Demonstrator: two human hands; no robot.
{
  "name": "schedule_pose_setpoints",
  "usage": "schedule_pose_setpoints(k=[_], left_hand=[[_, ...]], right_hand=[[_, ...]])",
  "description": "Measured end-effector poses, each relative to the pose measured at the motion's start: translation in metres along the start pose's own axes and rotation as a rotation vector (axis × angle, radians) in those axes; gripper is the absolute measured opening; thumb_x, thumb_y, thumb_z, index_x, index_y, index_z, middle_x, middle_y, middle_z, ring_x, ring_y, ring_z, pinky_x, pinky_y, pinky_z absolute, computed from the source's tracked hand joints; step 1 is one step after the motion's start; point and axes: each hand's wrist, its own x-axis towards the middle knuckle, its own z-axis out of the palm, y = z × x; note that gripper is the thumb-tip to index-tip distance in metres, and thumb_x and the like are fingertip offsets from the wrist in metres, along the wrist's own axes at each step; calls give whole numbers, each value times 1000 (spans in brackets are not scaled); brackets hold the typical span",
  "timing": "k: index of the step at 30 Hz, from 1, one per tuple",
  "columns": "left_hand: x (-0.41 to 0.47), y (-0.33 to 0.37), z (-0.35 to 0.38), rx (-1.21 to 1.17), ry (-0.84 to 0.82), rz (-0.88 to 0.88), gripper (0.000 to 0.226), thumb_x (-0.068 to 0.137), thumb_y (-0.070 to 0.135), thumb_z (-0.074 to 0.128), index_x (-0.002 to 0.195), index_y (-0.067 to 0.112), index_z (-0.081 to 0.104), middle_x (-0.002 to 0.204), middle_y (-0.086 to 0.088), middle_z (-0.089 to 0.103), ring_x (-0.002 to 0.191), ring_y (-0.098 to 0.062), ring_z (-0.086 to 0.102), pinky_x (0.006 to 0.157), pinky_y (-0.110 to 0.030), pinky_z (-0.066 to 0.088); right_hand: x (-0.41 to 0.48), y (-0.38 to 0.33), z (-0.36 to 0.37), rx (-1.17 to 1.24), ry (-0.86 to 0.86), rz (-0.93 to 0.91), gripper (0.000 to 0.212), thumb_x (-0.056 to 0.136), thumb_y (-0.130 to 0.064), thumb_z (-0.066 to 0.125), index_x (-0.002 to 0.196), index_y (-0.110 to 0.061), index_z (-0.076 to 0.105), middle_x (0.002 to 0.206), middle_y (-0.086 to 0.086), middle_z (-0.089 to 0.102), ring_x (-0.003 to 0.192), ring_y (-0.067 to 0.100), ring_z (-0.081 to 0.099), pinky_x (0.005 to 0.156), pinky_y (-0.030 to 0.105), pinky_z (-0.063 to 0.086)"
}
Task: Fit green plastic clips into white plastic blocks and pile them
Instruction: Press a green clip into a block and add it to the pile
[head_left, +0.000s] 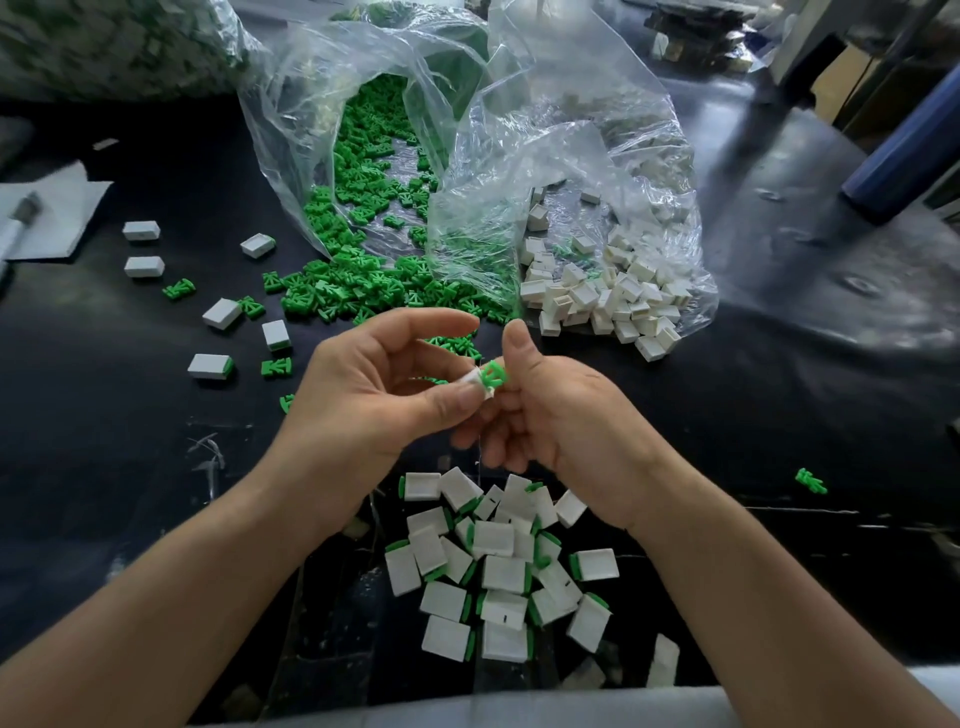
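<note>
1. In the head view, both hands meet over the middle of the black table (130, 467), close together and touching at the fingertips.
2. The left hand (374, 384) pinches a small white block (474, 385) between its thumb and curled fingers. Only a little of the block shows past the thumb tip.
3. The right hand (561, 415) has its fingers curled, and they hold a green clip (491, 375) against the open end of the white block. Its thumb stands straight up, apart from the clip. I cannot tell how deep the clip sits in the block.
4. The clip and the block are exactly between the two hands, above the table surface and not resting on it.
5. Below the wrists, near the table's front edge, lies the finished pile (498, 566): many white blocks with a green edge, lying in all directions and touching each other.
6. Beyond the hands, a heap of green clips (363, 291) spills from a clear bag (291, 104).
7. Just to the right of it, a heap of white blocks (608, 296) spills from a second clear bag (597, 130).
8. At the left, several loose blocks (140, 230) and a few single clips lie scattered, well apart from the hands.
9. One lone clip (810, 480) lies at the right, far from the right hand.
10. At the far left edge, a marker (21, 218) lies on a sheet of paper (57, 218).
</note>
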Motion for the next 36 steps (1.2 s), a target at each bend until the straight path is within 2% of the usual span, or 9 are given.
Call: schedule_pose_setpoints(k=[3,6,16,26,31,36], left_hand=[[-1,0,0,-31,-17,7,36,57,13,70,93,18,66,67,-2,69,52,-13,62,48,-21,51],[-1,-1,1,-36,-30,21,36,59,10,69,94,17,66,67,-3,69,50,-15,62,49,-22,51],[-2,-5,4,-12,-7,56,38,60,10,68,97,15,64,66,2,68,55,-11,64,56,-20,53],[-3,-5,4,-3,-7,66,38,60,7,67,98,15,64,65,3,68,52,-13,64,54,-20,52],[-3,-6,3,-30,-12,58,38,60,7,67,98,14,64,65,3,68,52,-11,64,54,-19,52],[-3,-6,3,-14,-2,58,40,60,8,67,100,14,64,66,2,68,54,-11,64,55,-19,52]], right_hand=[[0,-2,6,168,-94,93,56,73,-59,33,72,-9,58,60,3,62,51,11,51,51,22,36],[-1,-3,8,253,-91,123,50,73,-56,35,72,-9,53,55,1,56,50,11,46,50,21,33],[-3,-5,11,300,-36,134,39,93,-41,34,75,-10,49,56,-2,44,53,9,35,51,20,28],[-5,-6,12,296,-35,142,40,94,-39,33,71,-11,48,53,-3,43,49,8,34,49,18,29],[-5,-7,11,329,-52,131,37,85,-43,39,70,-10,49,53,-3,44,48,7,35,48,17,31],[-5,-6,12,337,-56,129,38,88,-41,38,69,-11,49,53,-3,43,49,8,35,47,16,31]])
